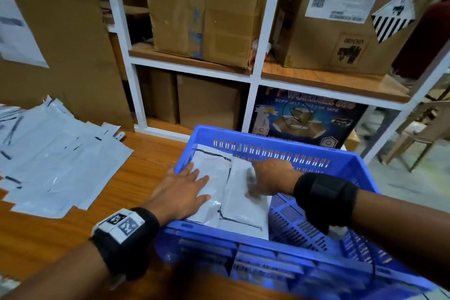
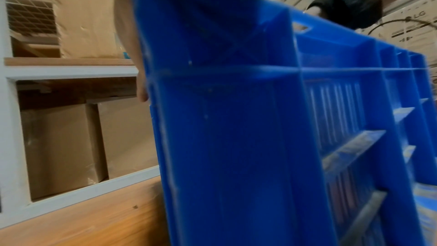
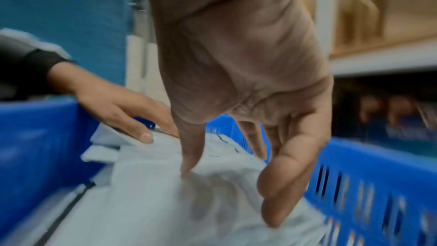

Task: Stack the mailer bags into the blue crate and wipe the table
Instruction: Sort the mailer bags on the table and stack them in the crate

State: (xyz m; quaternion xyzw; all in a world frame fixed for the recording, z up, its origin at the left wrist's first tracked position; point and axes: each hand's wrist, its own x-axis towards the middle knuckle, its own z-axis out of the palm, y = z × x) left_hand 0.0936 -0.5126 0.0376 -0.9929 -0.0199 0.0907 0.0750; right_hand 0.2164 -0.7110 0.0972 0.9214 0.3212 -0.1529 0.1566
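- The white metal shelving rack stands behind the table, loaded with brown cardboard boxes and a dark printed tape carton in its lower right bay.
- The orange-brown wooden table carries everything in the foreground.
- The slotted blue plastic crate sits on the table at the right, directly in front of the person.
- A loose spread of pale grey plastic mailer bags lies on the table to the left of the crate, apart from it.
- Inside the crate, a few more grey mailer bags with thin black edge lines lie flat against its left side, overlapping one another.
- The left hand reaches over the crate's left wall and lies on the bags in the crate, fingers straight and spread, holding nothing.
- The right hand hangs palm-down over the same bags, fingers extended and loosely parted; the right wrist view shows its fingertips touching the top bag without closing on it.
- Both wrists wear black straps.
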